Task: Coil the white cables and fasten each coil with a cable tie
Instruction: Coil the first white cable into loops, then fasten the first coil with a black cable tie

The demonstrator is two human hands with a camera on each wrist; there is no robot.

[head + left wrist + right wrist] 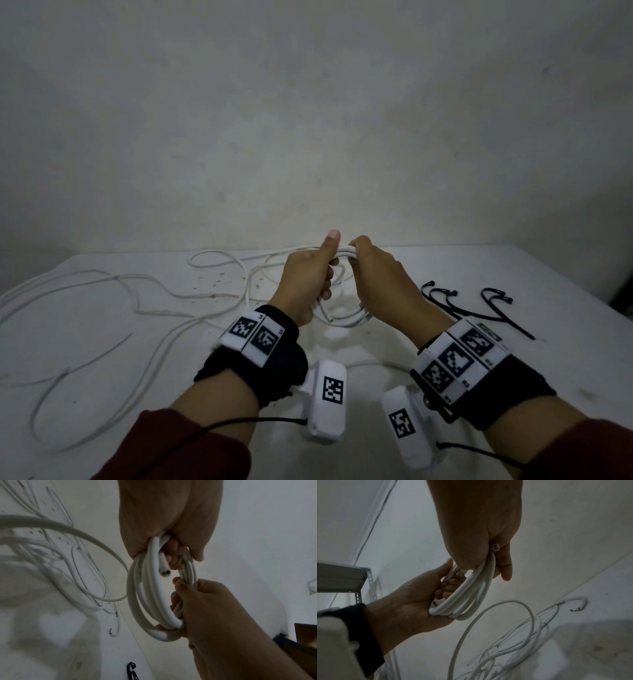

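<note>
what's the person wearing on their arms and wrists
Dark red sleeves end short of the wrists. Each wrist has a black band topped with white blocks bearing black square-patterned markers. A white camera box with a thin black cable hangs under each wrist.

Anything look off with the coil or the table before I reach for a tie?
One oddity: dark specks dot the white table near the loose white cables. The coiled white cable, gripped by left hand and right hand, looks tidy.

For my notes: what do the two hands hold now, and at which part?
Both grip one white cable coil: left hand on its left side, right hand on its right side.
</note>
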